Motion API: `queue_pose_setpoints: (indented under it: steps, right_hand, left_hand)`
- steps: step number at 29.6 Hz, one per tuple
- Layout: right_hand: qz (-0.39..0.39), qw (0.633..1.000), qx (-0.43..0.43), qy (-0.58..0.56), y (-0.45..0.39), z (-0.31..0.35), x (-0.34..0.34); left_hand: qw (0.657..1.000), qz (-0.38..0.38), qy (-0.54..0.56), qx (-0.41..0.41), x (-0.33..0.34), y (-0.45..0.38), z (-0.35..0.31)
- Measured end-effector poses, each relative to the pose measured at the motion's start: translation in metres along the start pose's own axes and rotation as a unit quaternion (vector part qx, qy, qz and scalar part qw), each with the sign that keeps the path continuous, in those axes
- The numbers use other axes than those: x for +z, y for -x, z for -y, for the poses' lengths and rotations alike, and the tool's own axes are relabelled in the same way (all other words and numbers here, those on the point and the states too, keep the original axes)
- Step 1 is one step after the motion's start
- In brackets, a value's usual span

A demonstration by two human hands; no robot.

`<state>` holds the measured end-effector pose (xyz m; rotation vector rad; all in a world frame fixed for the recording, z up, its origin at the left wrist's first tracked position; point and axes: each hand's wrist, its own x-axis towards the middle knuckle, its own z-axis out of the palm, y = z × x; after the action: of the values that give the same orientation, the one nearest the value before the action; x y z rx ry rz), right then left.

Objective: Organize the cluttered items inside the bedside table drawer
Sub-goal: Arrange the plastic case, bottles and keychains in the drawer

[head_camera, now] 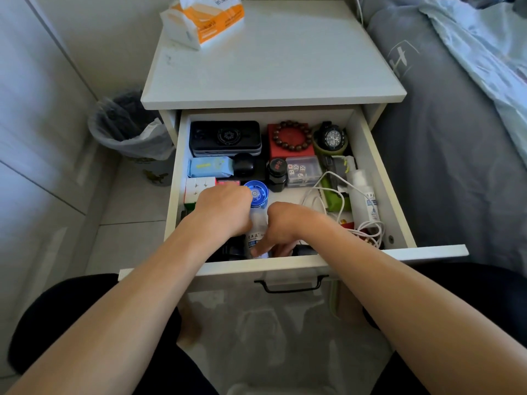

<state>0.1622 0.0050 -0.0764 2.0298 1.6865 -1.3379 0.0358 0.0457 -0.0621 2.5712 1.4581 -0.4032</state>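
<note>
Our 2 hands, left and right, curl around a white bottle lying lengthwise between them in the drawer.

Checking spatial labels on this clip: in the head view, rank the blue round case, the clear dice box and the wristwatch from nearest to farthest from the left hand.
From the left hand:
1. Blue round case, right beside its knuckles.
2. Clear dice box, mid-drawer.
3. Wristwatch, back right corner.

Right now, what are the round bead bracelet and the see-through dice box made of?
The bead bracelet looks like polished dark wood: brown, rounded beads with a soft shine. The dice box looks like clear hard plastic: you can see white dice through its glossy walls.
</note>
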Motion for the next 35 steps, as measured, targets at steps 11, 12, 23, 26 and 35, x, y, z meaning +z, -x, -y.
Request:
queue_pose_setpoints:
  steps: [11,12,23,26,35]
  right_hand:
    - [-0.168,0.982,-0.069,0.045,0.039,-0.011,-0.02]
    - [-0.2,0.977,-0.071,0.026,0.049,-0.022,-0.027]
    - [-0.364,0.928,0.01,-0.085,0.081,-0.13,-0.053]
    - [-0.367,0.93,-0.001,0.016,0.076,-0.141,-0.061]
    - [-0.244,0.943,0.063,0.217,0.042,-0.133,-0.084]
  left_hand:
    - [0.985,-0.085,0.144,0.033,-0.001,0.01,-0.004]
    - [0.98,-0.087,0.174,0.049,-0.002,0.011,-0.006]
    - [0.908,-0.038,0.388,0.151,-0.003,0.015,-0.038]
    - [0.894,-0.007,0.422,0.148,-0.017,-0.01,-0.075]
    - [0.909,-0.038,0.402,0.104,0.006,-0.021,-0.075]
